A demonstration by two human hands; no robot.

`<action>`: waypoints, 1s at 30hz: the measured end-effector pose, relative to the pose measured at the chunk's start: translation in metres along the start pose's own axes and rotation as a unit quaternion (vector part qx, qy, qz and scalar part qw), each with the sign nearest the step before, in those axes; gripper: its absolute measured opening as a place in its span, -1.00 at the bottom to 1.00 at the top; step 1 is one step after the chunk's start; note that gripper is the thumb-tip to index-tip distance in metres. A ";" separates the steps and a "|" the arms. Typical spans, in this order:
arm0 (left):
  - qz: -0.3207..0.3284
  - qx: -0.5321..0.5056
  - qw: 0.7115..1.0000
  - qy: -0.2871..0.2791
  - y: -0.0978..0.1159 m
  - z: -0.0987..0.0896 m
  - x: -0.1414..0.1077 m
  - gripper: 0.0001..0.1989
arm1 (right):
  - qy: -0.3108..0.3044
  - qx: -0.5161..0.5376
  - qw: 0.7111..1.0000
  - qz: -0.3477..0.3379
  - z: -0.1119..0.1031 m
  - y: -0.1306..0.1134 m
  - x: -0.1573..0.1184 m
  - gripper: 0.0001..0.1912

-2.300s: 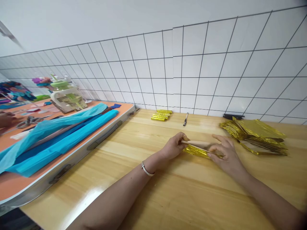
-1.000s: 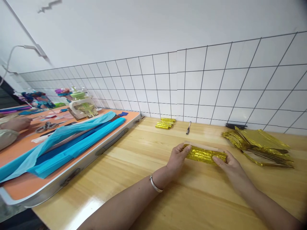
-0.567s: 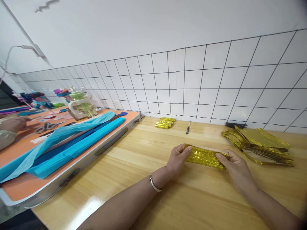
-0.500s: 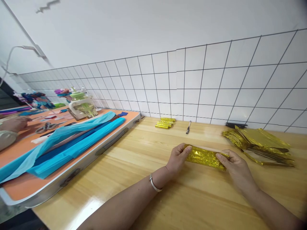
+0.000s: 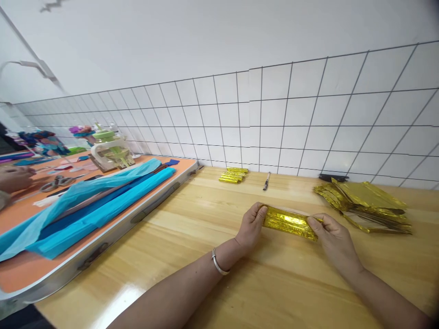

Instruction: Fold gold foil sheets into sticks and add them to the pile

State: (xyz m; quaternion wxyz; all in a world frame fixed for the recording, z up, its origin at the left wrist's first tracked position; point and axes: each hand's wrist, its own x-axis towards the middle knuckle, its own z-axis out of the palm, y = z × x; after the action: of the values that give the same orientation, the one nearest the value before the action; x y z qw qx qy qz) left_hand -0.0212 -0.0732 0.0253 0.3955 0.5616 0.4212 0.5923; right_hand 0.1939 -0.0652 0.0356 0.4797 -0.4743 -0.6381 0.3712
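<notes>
A folded strip of shiny gold foil paper (image 5: 288, 222) is stretched between my hands, just above the wooden table (image 5: 192, 256). My left hand (image 5: 252, 226) pinches its left end, thumb on top. At the other end, my right hand (image 5: 331, 235) grips the foil's upper corner between thumb and fingers. To the right lies a loose stack of gold foil sheets (image 5: 373, 201). Several narrow folded gold strips (image 5: 233, 175) sit in a small group by the wall, and a pen (image 5: 266, 182) lies to the right of them.
At left, an orange-topped table (image 5: 20, 276) carries blue crepe paper (image 5: 103, 214), scissors (image 5: 56, 183) and a green-lidded jug (image 5: 111, 148). Another person's hand (image 5: 15, 178) is at its far left. A black object (image 5: 333, 177) lies by the tiled wall (image 5: 274, 119).
The foil strip looks slightly narrower and flatter, with a brighter shine. Both hands keep hold of its ends. The whole view has shifted a little.
</notes>
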 end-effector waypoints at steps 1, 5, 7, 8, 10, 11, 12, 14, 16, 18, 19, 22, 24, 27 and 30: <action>0.001 0.001 1.000 0.004 0.000 0.000 0.000 -0.68 | 0.002 0.002 1.000 -0.004 0.001 -0.001 -0.001 -0.79; 0.009 0.009 1.000 0.016 -0.002 0.000 0.001 -0.71 | 0.002 0.003 1.000 -0.021 0.002 -0.005 -0.004 -0.79; 0.014 0.004 1.000 0.013 -0.004 0.000 0.001 -0.71 | -0.002 0.001 1.000 -0.029 0.003 -0.007 -0.005 -0.78; 0.017 0.002 1.000 0.012 -0.005 0.000 0.001 -0.72 | -0.003 0.000 0.999 -0.034 0.003 -0.007 -0.006 -0.78; 0.018 0.005 1.000 0.012 -0.007 -0.001 0.001 -0.71 | -0.005 -0.002 0.999 -0.047 0.003 -0.007 -0.007 -0.77; 0.017 0.008 1.000 0.013 -0.007 -0.001 0.001 -0.71 | -0.007 -0.002 0.999 -0.052 0.002 -0.007 -0.007 -0.77; 0.015 0.013 1.000 0.014 -0.007 -0.001 0.001 -0.71 | -0.008 -0.003 0.998 -0.056 0.002 -0.006 -0.008 -0.77; 0.011 0.019 1.000 0.014 -0.008 -0.001 0.001 -0.70 | -0.012 -0.003 0.998 -0.059 0.002 -0.004 -0.008 -0.76; 0.010 0.023 1.000 0.013 -0.007 -0.001 0.001 -0.70 | -0.016 -0.002 0.998 -0.059 0.002 -0.001 -0.008 -0.75; 0.010 0.024 1.000 0.012 -0.006 -0.001 0.000 -0.70 | -0.016 -0.002 0.998 -0.058 0.002 0.000 -0.008 -0.74; 0.010 0.023 1.000 0.012 -0.006 0.000 0.000 -0.69 | -0.016 -0.003 0.998 -0.057 0.002 0.001 -0.008 -0.74; 0.010 0.020 1.000 0.015 -0.005 0.001 -0.001 -0.68 | -0.014 -0.005 0.998 -0.055 0.002 0.001 -0.007 -0.73; 0.006 0.017 1.000 0.011 -0.006 0.001 -0.002 -0.67 | -0.010 -0.008 0.998 -0.055 0.002 -0.001 -0.007 -0.71; -0.002 0.061 0.998 -0.012 -0.007 0.000 -0.002 -0.64 | 0.005 -0.021 0.998 -0.059 0.002 -0.004 -0.007 -0.69; 0.000 0.134 0.991 -0.029 -0.009 -0.003 -0.001 -0.62 | 0.016 -0.039 0.997 -0.059 0.001 -0.003 -0.005 -0.66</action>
State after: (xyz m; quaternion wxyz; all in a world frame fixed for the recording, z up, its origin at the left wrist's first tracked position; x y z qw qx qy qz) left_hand -0.0239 -0.0714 0.0166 0.3288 0.6265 0.4852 0.5137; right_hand 0.1924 -0.0706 0.0365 0.4919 -0.4600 -0.6715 0.3091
